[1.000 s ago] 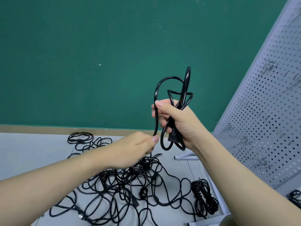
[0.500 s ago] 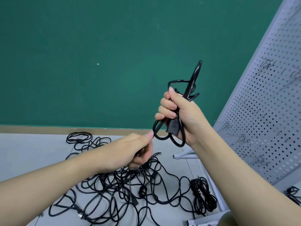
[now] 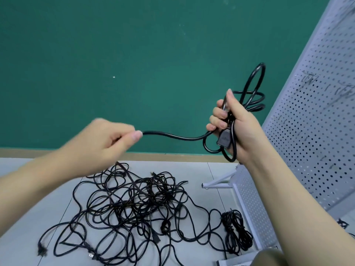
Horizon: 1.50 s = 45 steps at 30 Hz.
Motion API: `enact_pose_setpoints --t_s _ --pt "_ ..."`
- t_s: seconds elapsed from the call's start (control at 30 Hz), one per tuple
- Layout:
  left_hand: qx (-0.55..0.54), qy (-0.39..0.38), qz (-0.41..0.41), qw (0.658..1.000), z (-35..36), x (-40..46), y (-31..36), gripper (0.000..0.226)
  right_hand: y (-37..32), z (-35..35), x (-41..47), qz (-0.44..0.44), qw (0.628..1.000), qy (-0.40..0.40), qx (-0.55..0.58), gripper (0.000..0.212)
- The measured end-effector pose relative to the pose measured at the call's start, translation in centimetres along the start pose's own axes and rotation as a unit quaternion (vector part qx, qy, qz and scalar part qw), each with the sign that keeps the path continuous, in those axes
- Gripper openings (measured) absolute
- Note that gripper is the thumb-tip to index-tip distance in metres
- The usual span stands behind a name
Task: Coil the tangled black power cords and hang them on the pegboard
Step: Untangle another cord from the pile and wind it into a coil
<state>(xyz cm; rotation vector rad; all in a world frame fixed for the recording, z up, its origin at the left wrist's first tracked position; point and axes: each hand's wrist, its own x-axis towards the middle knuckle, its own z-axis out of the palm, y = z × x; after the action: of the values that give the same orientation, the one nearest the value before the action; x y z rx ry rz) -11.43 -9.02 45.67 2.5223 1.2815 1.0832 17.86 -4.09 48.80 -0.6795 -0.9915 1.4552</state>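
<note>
Right hand (image 3: 233, 129): fingers curled tight round coiled cord (image 3: 251, 96), plug (image 3: 223, 140) under fingertips, loops rising above thumb and hanging below palm; coil's long axis near upright. Left hand (image 3: 107, 141): thumb and forefinger pinch cord's free run; hand blurred. Run spans roughly level between both hands. Tangle (image 3: 134, 208) on floor (image 3: 23, 223) below fingers. Pegboard (image 3: 317, 121) just right of right hand.

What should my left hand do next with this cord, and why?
Probably swing the left hand toward the right hand to lay another loop: it pinches the cord, stretched free, beside the coil the right hand grips.
</note>
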Motion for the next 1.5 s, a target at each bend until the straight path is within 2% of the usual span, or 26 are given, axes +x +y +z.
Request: enact_pose_setpoints --t_s 0.07,0.17,0.27,0.37,0.43,0.5,0.6,0.63,0.73,0.8,0.87,0.93,0.97,1.03,1.17,1.27,1.37,1.4,1.5 --pt "0.013 0.038 0.05 0.998 -1.7 0.4 2.1 0.043 0.6 0.6 -0.4 0.028 0.998 -0.025 -0.046 0.038" --pt "0.003 0.039 0.087 0.995 -2.4 0.7 5.0 0.035 1.9 2.2 -1.0 0.076 0.985 -0.081 -0.132 0.068" --pt "-0.046 0.03 0.06 0.997 -2.3 1.3 6.3 0.03 3.3 4.1 -1.8 0.132 0.961 -0.171 -0.17 0.086" --pt "-0.122 -0.004 0.0 0.993 -1.8 1.9 6.4 0.029 4.4 5.4 -2.9 0.156 0.939 -0.259 -0.162 0.076" --pt "-0.149 -0.016 -0.054 0.987 -1.6 2.0 6.0 0.044 4.5 6.0 -3.5 0.172 0.929 -0.286 -0.163 0.065" --pt "-0.134 0.006 -0.109 0.985 -1.3 2.1 5.5 0.056 4.3 5.9 -3.6 0.191 0.918 -0.302 -0.17 0.061" --pt "-0.073 0.015 -0.164 0.984 -0.4 2.2 5.0 0.063 4.3 5.7 -3.8 0.204 0.904 -0.328 -0.182 0.026" --pt "-0.065 0.008 -0.169 0.983 0.0 2.1 4.8 0.067 4.3 5.7 -3.9 0.212 0.901 -0.33 -0.183 0.023" --pt "-0.103 0.006 -0.145 0.984 0.6 2.1 3.7 0.069 4.3 5.3 -3.7 0.249 0.906 -0.318 -0.123 0.026" --pt "-0.175 0.004 -0.128 0.976 1.2 2.0 2.4 0.058 3.8 4.8 -3.3 0.267 0.904 -0.332 -0.026 0.032" --pt "-0.211 -0.04 -0.13 0.968 2.1 1.5 0.9 0.057 3.2 4.0 -2.8 0.267 0.903 -0.334 0.043 0.035" --pt "-0.174 -0.102 -0.13 0.971 3.1 0.7 -0.2 0.058 2.9 3.2 -2.5 0.277 0.904 -0.321 0.061 0.033" --pt "-0.157 -0.115 -0.129 0.972 3.3 0.5 -0.5 0.058 2.9 2.8 -2.5 0.288 0.903 -0.315 0.048 0.031" --pt "-0.149 -0.093 -0.117 0.978 2.7 0.7 -0.9 0.056 3.2 2.0 -2.4 0.317 0.896 -0.31 -0.006 0.023" --pt "-0.126 -0.023 -0.086 0.988 0.1 1.9 -0.5 0.049 4.8 1.2 -2.9 0.393 0.85 -0.33 -0.118 0.02" --pt "-0.152 -0.013 -0.08 0.985 0.1 2.2 0.3 0.033 6.3 1.8 -3.3 0.416 0.799 -0.391 -0.189 0.021" --pt "-0.208 -0.024 -0.086 0.974 0.8 2.7 0.4 0.021 7.0 2.6 -3.6 0.418 0.765 -0.454 -0.184 0.025" --pt "-0.219 -0.039 -0.087 0.971 0.9 2.8 0.4 0.025 6.9 2.7 -3.6 0.414 0.764 -0.464 -0.17 0.025" --pt "-0.256 -0.087 -0.097 0.958 1.2 2.8 0.4 0.063 6.5 2.8 -3.5 0.394 0.78 -0.466 -0.141 0.024"
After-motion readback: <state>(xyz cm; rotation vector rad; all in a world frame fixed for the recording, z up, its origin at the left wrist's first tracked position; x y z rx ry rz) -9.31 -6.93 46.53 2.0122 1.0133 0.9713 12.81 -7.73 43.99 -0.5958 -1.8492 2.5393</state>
